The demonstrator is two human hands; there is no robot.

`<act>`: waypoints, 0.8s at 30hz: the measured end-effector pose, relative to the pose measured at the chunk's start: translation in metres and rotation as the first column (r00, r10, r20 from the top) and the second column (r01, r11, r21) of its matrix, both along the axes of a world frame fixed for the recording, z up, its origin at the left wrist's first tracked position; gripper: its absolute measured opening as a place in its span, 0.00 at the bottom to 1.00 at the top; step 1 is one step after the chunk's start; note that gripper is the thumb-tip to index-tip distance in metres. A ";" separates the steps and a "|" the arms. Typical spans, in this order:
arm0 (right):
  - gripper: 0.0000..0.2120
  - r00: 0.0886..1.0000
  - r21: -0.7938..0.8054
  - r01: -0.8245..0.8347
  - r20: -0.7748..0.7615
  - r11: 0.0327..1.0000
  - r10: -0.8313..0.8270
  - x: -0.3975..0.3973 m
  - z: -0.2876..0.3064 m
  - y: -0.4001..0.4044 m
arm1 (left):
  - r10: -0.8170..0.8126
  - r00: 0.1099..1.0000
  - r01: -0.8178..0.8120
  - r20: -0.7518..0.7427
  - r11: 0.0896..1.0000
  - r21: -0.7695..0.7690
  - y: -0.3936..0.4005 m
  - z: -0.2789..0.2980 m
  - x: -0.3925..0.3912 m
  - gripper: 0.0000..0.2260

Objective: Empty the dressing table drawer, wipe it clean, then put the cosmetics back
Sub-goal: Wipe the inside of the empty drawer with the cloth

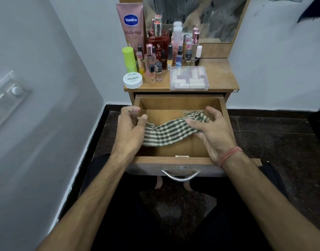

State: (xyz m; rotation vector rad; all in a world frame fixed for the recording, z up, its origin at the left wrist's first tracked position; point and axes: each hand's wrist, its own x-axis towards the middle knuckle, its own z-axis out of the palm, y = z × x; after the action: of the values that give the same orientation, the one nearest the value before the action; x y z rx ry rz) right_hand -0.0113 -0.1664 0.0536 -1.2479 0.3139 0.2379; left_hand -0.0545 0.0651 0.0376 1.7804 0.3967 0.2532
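The wooden drawer [180, 103] of the dressing table is pulled out and holds only a green and cream checked cloth [166, 132]. My left hand [130, 129] grips the cloth's left end over the drawer's left side. My right hand [213, 131] holds its right end with curled fingers, so the cloth hangs stretched between both hands inside the drawer. On the tabletop [220, 77] stand the cosmetics: a pink Vaseline tube [132, 26], a red perfume bottle [158, 44], a green tube [129, 59], a white nail polish remover jar [133, 80], several small bottles and a clear plastic box [189, 78].
A mirror [195, 17] rises behind the bottles. White walls close in at left and right, with a switch panel [5, 98] on the left wall. The drawer front has a metal handle [180, 175]. The floor is dark stone [275, 142]. My knees sit under the drawer.
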 end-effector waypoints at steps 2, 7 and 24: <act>0.50 0.996 0.030 0.046 0.078 0.998 -0.048 -0.002 0.000 -0.002 | -0.054 0.998 0.055 -0.043 0.998 0.021 0.000 0.001 -0.001 0.15; 0.61 0.999 0.137 0.006 -0.034 0.991 -0.001 0.003 0.001 -0.006 | -0.295 0.949 0.299 -0.113 0.954 0.020 -0.007 0.005 -0.003 0.20; 0.47 0.723 0.227 -0.672 0.404 0.705 0.560 0.015 0.060 -0.020 | -0.590 0.795 0.474 -0.142 0.749 -0.463 -0.044 0.034 0.019 0.19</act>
State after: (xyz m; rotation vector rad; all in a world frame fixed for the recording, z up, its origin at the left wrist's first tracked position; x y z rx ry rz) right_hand 0.0036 -0.1866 0.1134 -0.9615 -0.4399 0.6543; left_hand -0.0353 0.0212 0.0713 1.4366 0.0989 -0.4782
